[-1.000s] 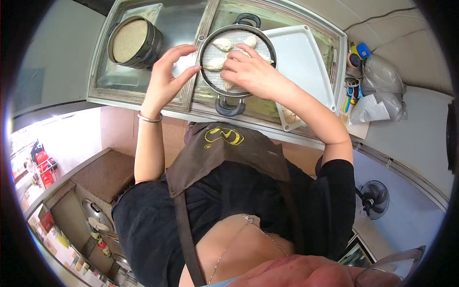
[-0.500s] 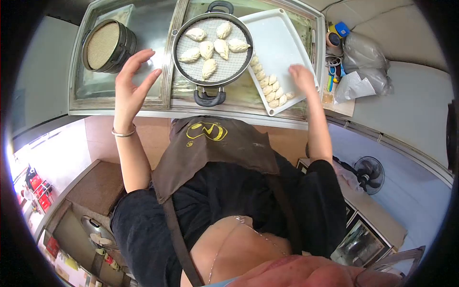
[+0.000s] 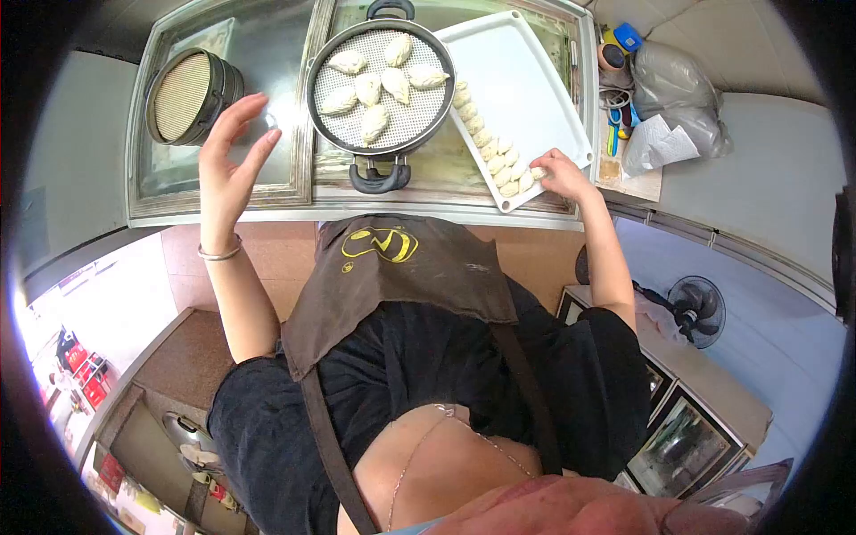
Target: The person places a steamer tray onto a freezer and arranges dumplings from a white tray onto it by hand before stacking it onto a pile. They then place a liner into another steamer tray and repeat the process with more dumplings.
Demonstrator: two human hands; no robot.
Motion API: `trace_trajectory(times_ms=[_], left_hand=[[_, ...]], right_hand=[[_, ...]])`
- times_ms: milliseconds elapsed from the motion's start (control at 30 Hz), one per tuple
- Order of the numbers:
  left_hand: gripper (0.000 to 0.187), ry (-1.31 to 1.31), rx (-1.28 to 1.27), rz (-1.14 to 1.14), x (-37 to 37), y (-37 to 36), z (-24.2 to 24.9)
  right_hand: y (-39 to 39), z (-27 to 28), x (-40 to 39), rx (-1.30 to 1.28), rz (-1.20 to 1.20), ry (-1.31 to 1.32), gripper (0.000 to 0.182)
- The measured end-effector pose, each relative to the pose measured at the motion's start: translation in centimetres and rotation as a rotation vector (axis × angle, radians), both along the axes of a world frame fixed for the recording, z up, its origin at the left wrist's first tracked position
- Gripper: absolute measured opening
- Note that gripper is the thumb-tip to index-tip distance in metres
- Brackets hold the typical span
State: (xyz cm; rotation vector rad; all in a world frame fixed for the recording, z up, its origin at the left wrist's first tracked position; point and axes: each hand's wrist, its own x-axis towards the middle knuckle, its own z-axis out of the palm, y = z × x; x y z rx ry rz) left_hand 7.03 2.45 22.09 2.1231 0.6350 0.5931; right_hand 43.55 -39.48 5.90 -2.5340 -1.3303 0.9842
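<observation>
My right hand (image 3: 565, 176) is at the near right part of a white tray (image 3: 522, 76), its fingertips closed on a small pleated dumpling (image 3: 538, 173). More pleated dumplings (image 3: 482, 138) lie in rows along the tray's left and near edges. My left hand (image 3: 234, 160) is raised with thumb and fingers apart and holds nothing, between two steamers. To its right stands a black-handled steamer pan (image 3: 379, 153) lined with white mesh, where several leaf-shaped dumplings (image 3: 367, 89) sit spaced out. On its left is a second round steamer (image 3: 214, 89) with a beige slatted liner.
Everything stands on a glass-topped counter (image 3: 283, 55) with a metal frame. At its right are plastic bags (image 3: 673, 85), a blue-and-yellow tape dispenser (image 3: 624, 37) and pens. A small fan (image 3: 695, 312) stands lower right.
My right hand has moved down the tray and its fingers have come onto a dumpling at the near end. My left hand keeps its open shape. The whole view has shifted slightly.
</observation>
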Motion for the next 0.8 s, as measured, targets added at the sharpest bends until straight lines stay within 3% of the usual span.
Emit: trace_trajectory(times_ms=[333, 467, 633, 800], left_hand=[[0.041, 0.067, -0.014, 0.029, -1.2, 0.5, -0.7], [0.039, 0.04, -0.05, 0.017, -0.2, -0.3, -1.0], [0.039, 0.048, -0.045, -0.008, -0.3, -0.4, -1.1], [0.039, 0.047, -0.042, 0.034, -0.6, 0.0, -1.2]], right_hand=[[0.5, 0.0, 1.1, -0.064, -0.08, 0.005, 0.052], [-0.3, -1.6, 1.9, -0.054, -0.058, 0.067, 0.051], [1.4, 0.4, 0.9, -0.165, -0.071, 0.01, 0.05], [-0.6, -1.6, 1.8, -0.015, -0.162, 0.016, 0.046]])
